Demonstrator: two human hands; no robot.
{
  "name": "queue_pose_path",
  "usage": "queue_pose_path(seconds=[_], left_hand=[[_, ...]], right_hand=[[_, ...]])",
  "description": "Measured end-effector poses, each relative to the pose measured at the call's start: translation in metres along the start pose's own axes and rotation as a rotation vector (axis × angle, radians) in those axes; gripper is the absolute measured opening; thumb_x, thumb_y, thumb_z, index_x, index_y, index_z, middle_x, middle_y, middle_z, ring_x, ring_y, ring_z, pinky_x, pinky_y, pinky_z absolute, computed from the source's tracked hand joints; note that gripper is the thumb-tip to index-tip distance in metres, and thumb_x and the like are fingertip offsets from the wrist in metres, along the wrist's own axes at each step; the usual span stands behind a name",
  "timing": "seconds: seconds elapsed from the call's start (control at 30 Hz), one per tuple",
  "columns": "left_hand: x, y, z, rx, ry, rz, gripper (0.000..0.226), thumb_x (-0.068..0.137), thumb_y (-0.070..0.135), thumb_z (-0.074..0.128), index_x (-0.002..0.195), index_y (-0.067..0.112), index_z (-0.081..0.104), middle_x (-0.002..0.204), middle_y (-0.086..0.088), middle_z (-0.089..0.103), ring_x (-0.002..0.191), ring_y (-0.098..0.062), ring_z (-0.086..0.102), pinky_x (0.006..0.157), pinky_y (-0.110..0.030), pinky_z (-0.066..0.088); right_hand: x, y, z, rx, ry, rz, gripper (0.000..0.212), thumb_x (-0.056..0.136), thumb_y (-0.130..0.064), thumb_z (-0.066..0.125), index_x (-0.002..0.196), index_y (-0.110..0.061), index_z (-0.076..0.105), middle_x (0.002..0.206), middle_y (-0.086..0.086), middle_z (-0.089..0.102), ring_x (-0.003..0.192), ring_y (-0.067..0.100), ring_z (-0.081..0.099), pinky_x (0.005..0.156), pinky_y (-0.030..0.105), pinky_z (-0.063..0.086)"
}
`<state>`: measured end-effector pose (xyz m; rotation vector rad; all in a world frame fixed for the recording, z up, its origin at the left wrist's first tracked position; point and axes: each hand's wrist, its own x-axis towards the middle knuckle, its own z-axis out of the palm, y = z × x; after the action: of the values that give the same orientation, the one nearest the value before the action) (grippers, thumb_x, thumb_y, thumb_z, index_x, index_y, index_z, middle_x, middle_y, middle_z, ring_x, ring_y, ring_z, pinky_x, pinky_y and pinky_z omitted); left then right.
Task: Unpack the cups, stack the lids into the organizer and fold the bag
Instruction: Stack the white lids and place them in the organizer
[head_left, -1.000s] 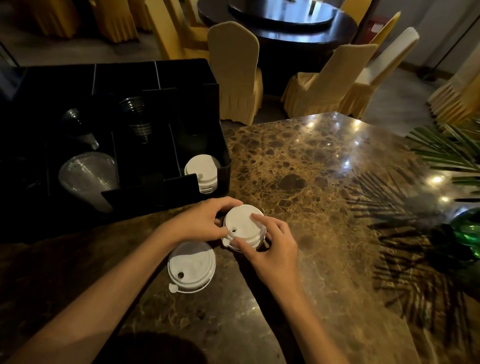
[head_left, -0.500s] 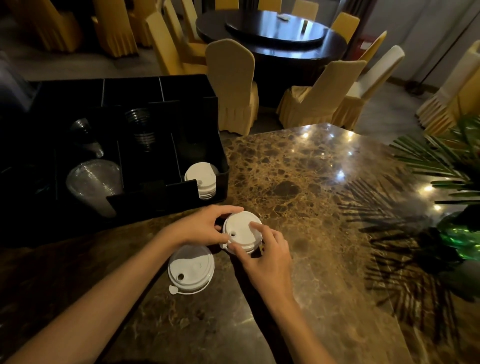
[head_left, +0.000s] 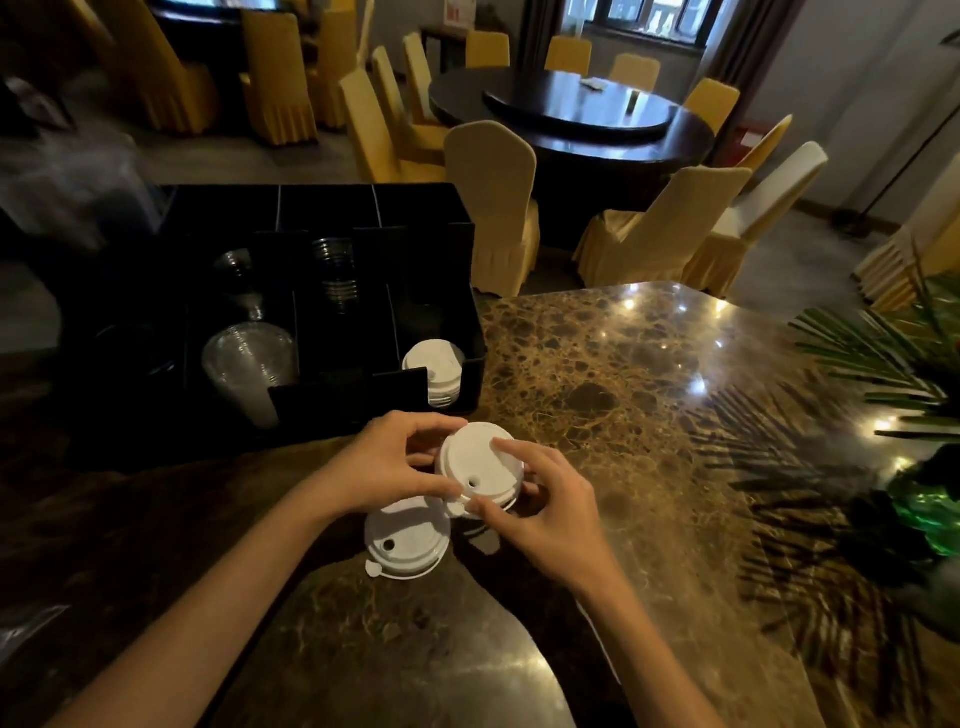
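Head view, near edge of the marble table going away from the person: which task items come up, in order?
Loose lid on the table → lid stack held in both hands → lid stack in the organizer → clear cups deeper in the organizer.

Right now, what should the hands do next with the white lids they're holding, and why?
Probably carry the held lids up and back to the lid stack in the organizer. Both the left hand and right hand already grip them, and that front-right slot holds matching lids.

Glossy marble table (head_left: 597, 364), matt white plastic lids (head_left: 480, 462), black organizer (head_left: 322, 208)
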<state>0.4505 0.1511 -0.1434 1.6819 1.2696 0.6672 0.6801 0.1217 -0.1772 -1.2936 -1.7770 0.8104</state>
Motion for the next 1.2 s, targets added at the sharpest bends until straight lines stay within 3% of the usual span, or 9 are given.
queue_pose_path(seconds=[0.23,0.37,0.57,0.9,1.07,1.2], left_hand=[[-0.052,-0.018,-0.007,0.049,0.141,-0.09,0.075,0.069,0.023,0.092,0.135,0.033,0.059,0.132,0.017,0.061,0.123,-0.003,0.058,0.103,-0.028,0.052],[-0.07,-0.033,-0.008,0.025,0.182,-0.13,0.075,0.068,0.024,0.092,0.134,0.036,0.06,0.131,0.021,0.06,0.122,0.005,0.054,0.099,-0.013,0.045],[-0.082,-0.047,-0.006,-0.033,0.209,-0.172,0.074,0.068,0.023,0.093,0.135,0.03,0.061,0.129,0.017,0.064,0.118,0.006,0.057,0.098,-0.012,0.047],[-0.084,-0.059,0.006,-0.087,0.177,-0.183,0.077,0.074,0.017,0.089,0.142,0.032,0.054,0.139,0.018,0.056,0.121,0.011,0.051,0.091,-0.003,0.044],[-0.079,-0.06,0.004,-0.149,0.104,-0.185,0.073,0.082,0.008,0.081,0.146,0.027,0.051,0.147,0.011,0.052,0.135,-0.004,0.049,0.104,-0.018,0.047],[-0.076,-0.063,0.0,-0.027,0.075,-0.187,0.073,0.081,0.023,0.083,0.146,0.033,0.049,0.146,0.012,0.052,0.132,0.001,0.048,0.109,-0.021,0.043]], right_hand=[[-0.001,-0.019,0.025,-0.039,-0.189,-0.07,0.063,0.076,-0.045,0.084,0.135,-0.033,0.064,0.135,-0.01,0.058,0.123,0.002,0.057,0.094,0.024,0.056],[-0.003,-0.022,0.041,-0.056,-0.25,-0.068,0.065,0.074,-0.046,0.083,0.135,-0.035,0.064,0.135,-0.01,0.056,0.122,0.003,0.057,0.095,0.019,0.054],[-0.007,-0.022,0.056,-0.096,-0.289,-0.054,0.07,0.072,-0.054,0.076,0.138,-0.036,0.061,0.138,-0.011,0.053,0.123,0.003,0.055,0.1,0.026,0.053],[-0.015,-0.018,0.054,-0.149,-0.286,-0.032,0.071,0.072,-0.056,0.082,0.137,-0.035,0.061,0.136,-0.012,0.053,0.122,0.005,0.055,0.099,0.025,0.054],[-0.021,-0.017,0.058,-0.181,-0.229,-0.002,0.068,0.072,-0.054,0.085,0.133,-0.041,0.059,0.124,-0.014,0.053,0.112,0.001,0.055,0.088,0.007,0.047],[-0.025,-0.02,0.065,-0.2,-0.2,0.027,0.072,0.068,-0.059,0.085,0.132,-0.045,0.057,0.124,-0.013,0.049,0.109,0.002,0.054,0.09,0.017,0.053]])
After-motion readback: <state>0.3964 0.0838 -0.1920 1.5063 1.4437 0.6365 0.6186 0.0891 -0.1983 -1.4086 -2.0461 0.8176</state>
